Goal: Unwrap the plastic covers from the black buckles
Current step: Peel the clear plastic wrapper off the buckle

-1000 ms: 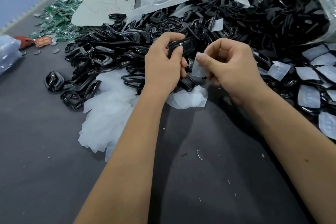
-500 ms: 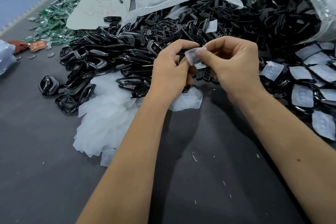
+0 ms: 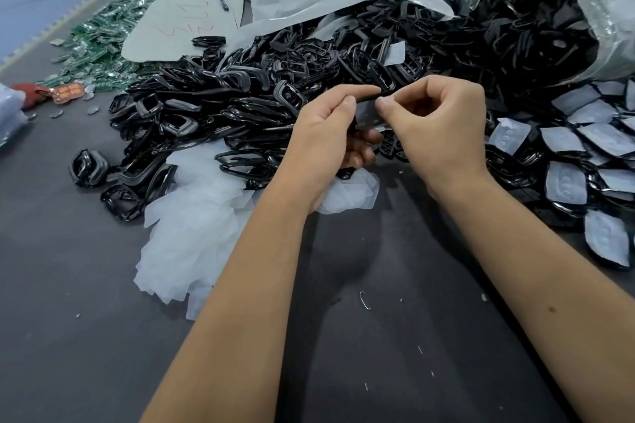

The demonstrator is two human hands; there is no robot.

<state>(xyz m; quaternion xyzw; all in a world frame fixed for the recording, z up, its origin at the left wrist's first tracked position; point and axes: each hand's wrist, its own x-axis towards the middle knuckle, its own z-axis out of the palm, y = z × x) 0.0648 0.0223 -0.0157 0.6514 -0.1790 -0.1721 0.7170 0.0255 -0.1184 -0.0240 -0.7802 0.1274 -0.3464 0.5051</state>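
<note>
Left hand (image 3: 323, 134): my grip curls round a black buckle (image 3: 369, 98).
Right hand (image 3: 443, 127): my fingers pinch its plastic cover (image 3: 367, 117).

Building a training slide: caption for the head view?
Left hand grips black plastic buckle; right hand pinches its clear plastic cover.

A dark grey table (image 3: 86, 336) carries heaped black buckles (image 3: 213, 103), white plastic covers (image 3: 192, 233) and green packets (image 3: 99, 41).
</note>
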